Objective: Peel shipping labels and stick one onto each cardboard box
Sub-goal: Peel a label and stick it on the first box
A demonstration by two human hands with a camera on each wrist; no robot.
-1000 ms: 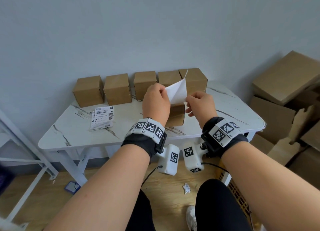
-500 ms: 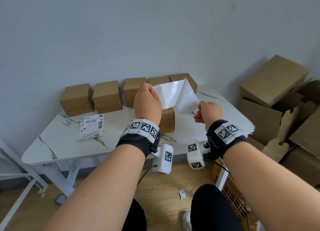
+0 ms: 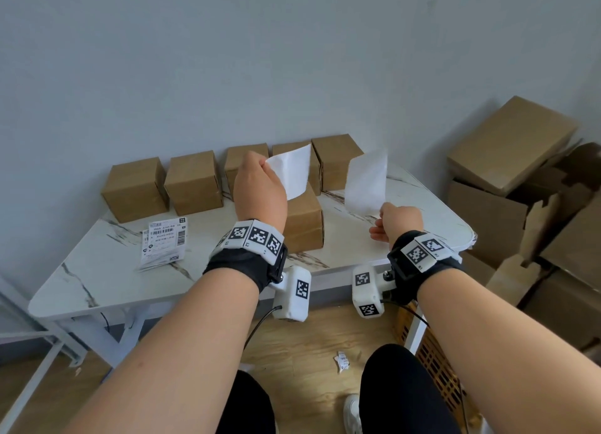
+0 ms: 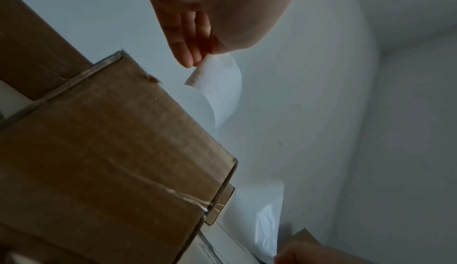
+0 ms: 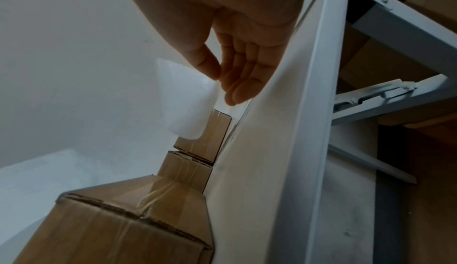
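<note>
Over the desk (image 3: 97, 271), with one box (image 3: 304, 225) sitting out front, the left hand (image 3: 260, 186) is pinching the peeled label (image 3: 291, 170) while the right hand (image 3: 398, 220) is pinching the liner (image 3: 366, 181)—next, probably, pressing that label onto the box.

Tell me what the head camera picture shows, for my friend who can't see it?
Two hands are raised over a white marble-look table, each pinching a separate white sheet: the left hand holds one sheet, the right hand the other sheet. One cardboard box stands in front of a row of five, beside printed labels.
</note>
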